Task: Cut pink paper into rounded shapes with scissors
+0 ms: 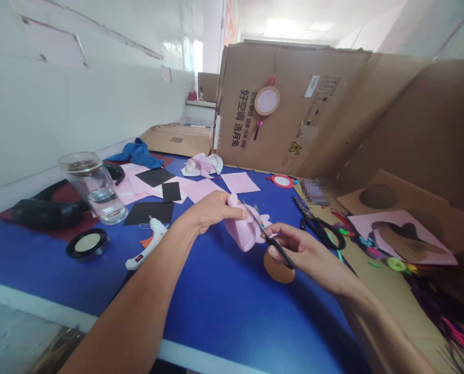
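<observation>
My left hand (212, 209) is closed around a crumpled piece of pink paper (245, 228), held just above the blue table (224, 306). My right hand (300, 252) grips a pair of black-handled scissors (269, 236), whose blades point up and left into the pink paper. A round brown cardboard disc (279, 272) lies on the table under my right hand.
A white glue gun (148, 243), a glass jar (95, 187), a black round lid (87, 243) and black and pink paper sheets (154, 195) lie to the left. Another pair of black scissors (319, 226) lies to the right. Cardboard walls (294, 114) stand behind.
</observation>
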Demonstrator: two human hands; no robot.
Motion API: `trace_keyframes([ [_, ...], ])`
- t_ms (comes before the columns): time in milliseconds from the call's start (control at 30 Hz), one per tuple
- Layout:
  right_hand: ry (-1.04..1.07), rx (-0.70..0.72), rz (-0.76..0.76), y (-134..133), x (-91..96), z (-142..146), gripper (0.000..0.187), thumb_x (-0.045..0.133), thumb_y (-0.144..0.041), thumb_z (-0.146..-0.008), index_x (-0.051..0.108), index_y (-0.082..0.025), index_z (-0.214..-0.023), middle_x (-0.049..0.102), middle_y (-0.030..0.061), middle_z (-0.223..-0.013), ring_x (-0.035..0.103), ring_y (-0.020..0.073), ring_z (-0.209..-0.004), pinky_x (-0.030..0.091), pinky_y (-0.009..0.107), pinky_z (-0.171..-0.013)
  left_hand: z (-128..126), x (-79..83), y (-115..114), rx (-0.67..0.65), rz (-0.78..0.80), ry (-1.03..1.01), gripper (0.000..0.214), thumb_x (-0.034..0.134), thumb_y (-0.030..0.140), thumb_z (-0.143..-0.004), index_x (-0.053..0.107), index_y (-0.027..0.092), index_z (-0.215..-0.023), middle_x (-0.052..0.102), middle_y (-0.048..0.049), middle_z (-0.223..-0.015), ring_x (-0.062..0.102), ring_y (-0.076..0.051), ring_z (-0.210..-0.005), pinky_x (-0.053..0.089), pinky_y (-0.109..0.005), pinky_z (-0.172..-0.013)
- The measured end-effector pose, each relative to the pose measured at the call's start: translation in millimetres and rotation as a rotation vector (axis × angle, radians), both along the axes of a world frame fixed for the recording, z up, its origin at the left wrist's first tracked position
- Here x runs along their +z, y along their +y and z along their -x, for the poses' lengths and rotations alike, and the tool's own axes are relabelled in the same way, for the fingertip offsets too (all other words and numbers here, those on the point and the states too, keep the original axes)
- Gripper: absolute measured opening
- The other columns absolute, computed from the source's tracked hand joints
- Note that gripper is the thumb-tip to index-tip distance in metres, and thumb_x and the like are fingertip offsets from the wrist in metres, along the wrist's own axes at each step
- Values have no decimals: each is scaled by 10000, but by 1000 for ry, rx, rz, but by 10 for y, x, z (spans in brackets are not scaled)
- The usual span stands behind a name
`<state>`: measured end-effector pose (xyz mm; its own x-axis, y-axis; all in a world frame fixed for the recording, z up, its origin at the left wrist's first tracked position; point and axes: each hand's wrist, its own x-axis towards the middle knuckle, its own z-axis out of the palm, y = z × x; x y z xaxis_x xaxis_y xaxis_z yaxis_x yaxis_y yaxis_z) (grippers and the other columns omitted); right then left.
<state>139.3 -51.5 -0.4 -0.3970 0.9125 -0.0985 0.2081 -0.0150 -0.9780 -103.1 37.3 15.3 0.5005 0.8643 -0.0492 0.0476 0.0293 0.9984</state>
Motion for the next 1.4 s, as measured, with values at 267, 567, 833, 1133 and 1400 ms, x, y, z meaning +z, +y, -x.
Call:
trace_keyframes([
  [267, -14, -1, 9, -15, 35, 4, 492, 842, -610, -836, 611, -216, -1019, 505, -54, -733, 353, 127, -675, 268, 265, -629, 13, 3, -9, -13, 11, 8, 120, 840, 216, -679, 801, 140, -764, 818, -111, -845, 737, -200, -788, 556, -319, -793],
  [567, -24, 4, 14, -10, 28, -24, 487, 852, -608, -819, 641, -216, -1017, 472, -52, -728, 331, 130, -674, 262, 263, -614, 31, 10, -12, -40, -9, 40, 150, 863, 250, -680, 789, 147, -760, 816, -129, -877, 744, -224, -804, 563, -341, -796],
  [833, -59, -16, 1, -2, 15, -45, 465, 874, -576, -792, 674, -217, -1009, 511, -36, -728, 345, 131, -658, 269, 265, -582, 48, 16, -16, -35, -9, 67, 184, 876, 266, -678, 722, 166, -688, 799, -111, -840, 732, -224, -804, 552, -344, -779],
  [1133, -36, -101, -44, 50, -3, -73, 514, 862, -603, -813, 641, -211, -1063, 597, -30, -699, 466, 140, -650, 309, 272, -600, -10, 36, 8, 131, -97, -57, 236, 865, 307, -731, 756, 182, -900, 756, -41, -931, 662, -163, -858, 496, -306, -849],
  [1400, 71, -264, -101, 117, 5, -141, 559, 879, -618, -779, 656, -202, -1079, 636, -16, -690, 528, 151, -628, 356, 268, -566, -156, 44, -26, 366, -63, -111, 192, 796, 345, -775, 715, 173, -747, 723, -46, -780, 620, -138, -683, 477, -267, -669],
])
